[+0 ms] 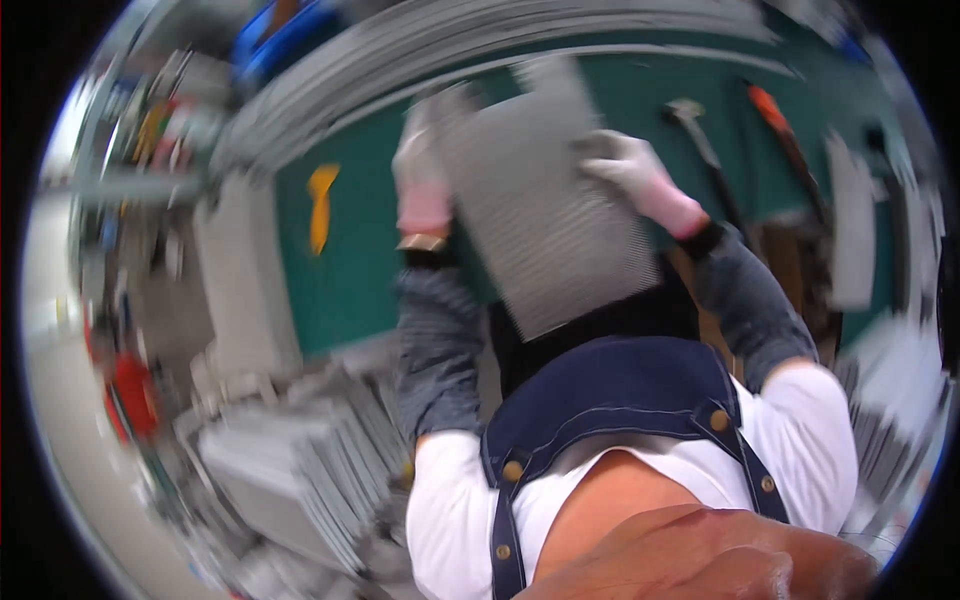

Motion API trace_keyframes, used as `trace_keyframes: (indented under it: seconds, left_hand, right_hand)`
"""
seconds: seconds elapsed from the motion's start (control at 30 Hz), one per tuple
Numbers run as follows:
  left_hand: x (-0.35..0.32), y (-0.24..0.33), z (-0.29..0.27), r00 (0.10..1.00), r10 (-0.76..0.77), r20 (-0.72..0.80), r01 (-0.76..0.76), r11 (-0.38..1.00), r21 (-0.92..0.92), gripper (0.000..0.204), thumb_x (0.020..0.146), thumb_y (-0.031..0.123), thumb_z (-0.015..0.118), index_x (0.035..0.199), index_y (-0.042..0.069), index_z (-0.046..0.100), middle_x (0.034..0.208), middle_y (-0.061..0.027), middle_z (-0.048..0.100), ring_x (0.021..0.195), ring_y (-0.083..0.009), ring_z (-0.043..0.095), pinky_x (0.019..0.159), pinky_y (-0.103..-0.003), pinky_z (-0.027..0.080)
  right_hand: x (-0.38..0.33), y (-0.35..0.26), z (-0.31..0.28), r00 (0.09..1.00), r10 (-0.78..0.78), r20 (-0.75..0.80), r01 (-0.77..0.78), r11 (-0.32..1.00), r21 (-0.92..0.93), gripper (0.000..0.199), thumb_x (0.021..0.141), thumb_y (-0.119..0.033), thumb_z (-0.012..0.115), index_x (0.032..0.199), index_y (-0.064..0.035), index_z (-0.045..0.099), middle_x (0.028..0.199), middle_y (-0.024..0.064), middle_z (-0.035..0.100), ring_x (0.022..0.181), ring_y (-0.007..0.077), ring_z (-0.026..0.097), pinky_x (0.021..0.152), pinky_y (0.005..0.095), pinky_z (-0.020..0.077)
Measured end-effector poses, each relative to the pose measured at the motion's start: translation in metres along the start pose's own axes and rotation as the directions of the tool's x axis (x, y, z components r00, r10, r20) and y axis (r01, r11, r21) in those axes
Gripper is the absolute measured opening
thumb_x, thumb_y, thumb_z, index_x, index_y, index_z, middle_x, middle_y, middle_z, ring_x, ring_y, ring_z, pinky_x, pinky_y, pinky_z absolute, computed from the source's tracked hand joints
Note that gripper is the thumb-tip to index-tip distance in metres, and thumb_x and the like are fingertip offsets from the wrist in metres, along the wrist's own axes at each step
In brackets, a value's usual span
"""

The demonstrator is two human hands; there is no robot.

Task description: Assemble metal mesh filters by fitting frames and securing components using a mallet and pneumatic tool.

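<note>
A grey perforated metal panel [548,195] with a notched far edge is held tilted above the green work surface [350,285], its near end by my apron. My left hand [424,175], in a white glove with a pink cuff, is closed on the panel's far left edge; motion blurs its fingertips. On the opposite edge my right hand [640,178], gloved alike, grips the panel with its fingers curled at the rim. Left of my left hand lies a yellow scraper-like tool [320,210]. To the right of my right hand is a hammer [705,150].
An orange-handled tool [782,125] lies beyond the hammer. Long grey strips [380,80] line the table's far side. Stacked grey panels [300,465] stand at the near left, and more panels [885,400] at the near right. A blue bin [285,40] sits at the far left.
</note>
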State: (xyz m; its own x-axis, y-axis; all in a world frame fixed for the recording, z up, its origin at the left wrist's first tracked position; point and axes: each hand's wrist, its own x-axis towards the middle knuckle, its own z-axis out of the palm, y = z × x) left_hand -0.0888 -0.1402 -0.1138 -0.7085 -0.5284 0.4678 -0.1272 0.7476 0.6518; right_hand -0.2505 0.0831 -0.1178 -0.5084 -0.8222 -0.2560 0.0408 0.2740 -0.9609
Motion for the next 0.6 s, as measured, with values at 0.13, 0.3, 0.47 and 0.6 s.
trace_keyframes:
  seconds: [0.13, 0.3, 0.47, 0.6]
  left_hand:
    - [-0.011, 0.009, -0.003, 0.979, -0.195, 0.062, 0.2, 0.976, -0.081, 0.035, 0.101, 0.029, 0.044, 0.117, 0.001, 0.056, 0.111, -0.0112, 0.064, 0.1, -0.0221, 0.06, 0.088, -0.034, 0.047]
    - [-0.011, -0.006, 0.009, 0.85, -0.468, 0.243, 0.419, 0.32, -0.849, 0.041, 0.104, 0.026, 0.033, 0.136, 0.005, 0.044, 0.116, -0.0116, 0.055, 0.104, -0.0219, 0.052, 0.101, -0.038, 0.04]
    - [-0.009, 0.034, 0.01, 0.739, -0.604, 0.298, 0.564, 0.314, -0.764, 0.045, 0.104, 0.033, 0.033, 0.141, 0.008, 0.041, 0.129, -0.01, 0.054, 0.115, -0.0232, 0.053, 0.104, -0.041, 0.04]
    - [-0.017, -0.012, 0.013, 0.84, -0.444, 0.312, 0.487, 0.364, -0.794, 0.042, 0.103, 0.032, 0.04, 0.137, 0.008, 0.046, 0.126, -0.0083, 0.055, 0.116, -0.0224, 0.053, 0.104, -0.038, 0.041]
  right_hand:
    - [-0.018, -0.004, -0.034, 0.975, 0.0, 0.221, 0.005, 1.0, -0.024, 0.032, 0.088, -0.012, 0.065, 0.115, 0.004, 0.058, 0.086, 0.0091, 0.067, 0.073, 0.0126, 0.065, 0.07, 0.0284, 0.0553]
    - [-0.119, -0.015, -0.233, 0.655, -0.433, -0.619, -0.288, 0.615, -0.734, 0.03, 0.082, -0.02, 0.066, 0.108, -0.0065, 0.065, 0.098, 0.0143, 0.066, 0.093, 0.0287, 0.065, 0.081, 0.0386, 0.0509]
    - [-0.195, 0.063, -0.357, 0.436, -0.046, -0.899, -0.897, 0.049, -0.438, 0.079, 0.074, -0.039, 0.074, 0.139, -0.0095, 0.041, 0.139, 0.0225, 0.045, 0.122, 0.0416, 0.049, 0.101, 0.0461, 0.0416]
    - [-0.211, 0.095, -0.397, 0.44, -0.017, -0.898, -0.865, 0.261, -0.428, 0.097, 0.066, -0.057, 0.077, 0.14, -0.0048, 0.042, 0.133, 0.0242, 0.051, 0.123, 0.0383, 0.05, 0.104, 0.0435, 0.0403]
